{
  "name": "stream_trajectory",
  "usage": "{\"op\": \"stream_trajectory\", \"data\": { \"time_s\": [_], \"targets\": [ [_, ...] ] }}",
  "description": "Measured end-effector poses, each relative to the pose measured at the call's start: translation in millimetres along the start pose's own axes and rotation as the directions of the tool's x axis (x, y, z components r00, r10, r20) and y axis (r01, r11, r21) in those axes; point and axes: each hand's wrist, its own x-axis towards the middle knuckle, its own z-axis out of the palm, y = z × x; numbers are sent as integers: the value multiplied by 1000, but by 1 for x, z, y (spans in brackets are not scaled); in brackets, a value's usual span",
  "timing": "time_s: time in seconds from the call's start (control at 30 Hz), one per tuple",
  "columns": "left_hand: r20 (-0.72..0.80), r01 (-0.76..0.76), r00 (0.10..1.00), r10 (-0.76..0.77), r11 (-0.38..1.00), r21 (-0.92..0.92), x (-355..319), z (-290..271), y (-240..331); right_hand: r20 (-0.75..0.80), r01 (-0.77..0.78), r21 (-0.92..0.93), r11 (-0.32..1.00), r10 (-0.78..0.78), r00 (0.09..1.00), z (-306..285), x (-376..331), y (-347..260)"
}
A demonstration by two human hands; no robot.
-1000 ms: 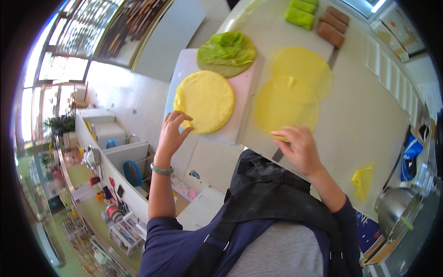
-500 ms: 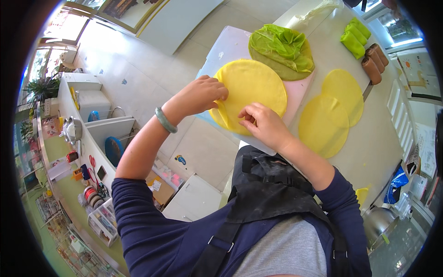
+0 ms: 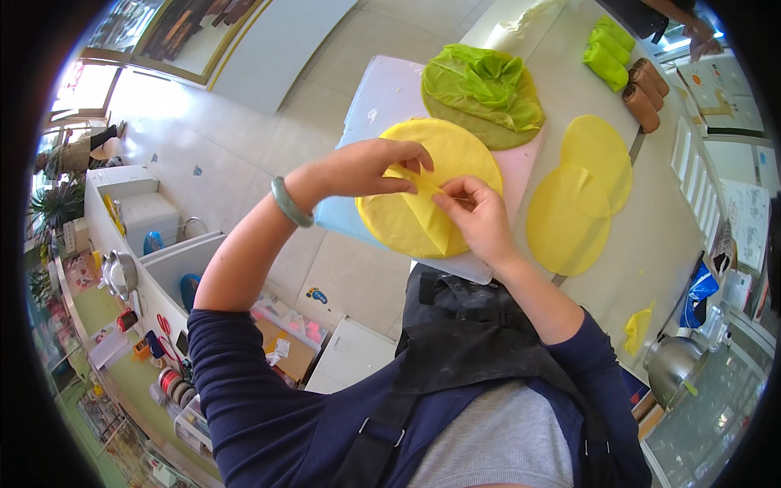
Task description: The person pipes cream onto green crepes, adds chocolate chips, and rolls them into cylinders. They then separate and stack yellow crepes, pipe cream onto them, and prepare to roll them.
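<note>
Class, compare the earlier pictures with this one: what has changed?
The right hand moved left from the two loose sheets to the yellow stack and now pinches the top sheet. The left hand moved rightward from the stack's left edge, and that sheet's edge is now folded inward over the stack. The loose sheets, green rolls and brown rolls stayed put.

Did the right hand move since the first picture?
Yes. The right hand moved left: it was off the board's right side, by the loose yellow rounds; now it's above the board, at the yellow stack.
</note>
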Motion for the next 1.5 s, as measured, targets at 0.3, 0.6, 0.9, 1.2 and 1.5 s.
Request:
{"op": "stream_trajectory", "data": {
  "time_s": [0.3,0.6,0.9,1.2,1.5],
  "targets": [
    [115,137,982,-151,983,125,29,-45,-26,29,-273,468,841,294,955,-29,2,4],
    [96,70,994,-49,971,-228,104,-78,46,-42,-240,517,821,305,952,-121,14,-58],
    [156,-383,917,368,921,77,113,-20,207,-218,1,184,983,40,975,-218,-126,-117],
    [382,76,920,89,915,-397,246,127,234,-444,-268,-12,963,235,865,-356,-206,-71],
    [-51,-389,921,386,920,-42,363,182,232,-472,204,-172,964,-262,842,-480,-192,4]
  ]
}}
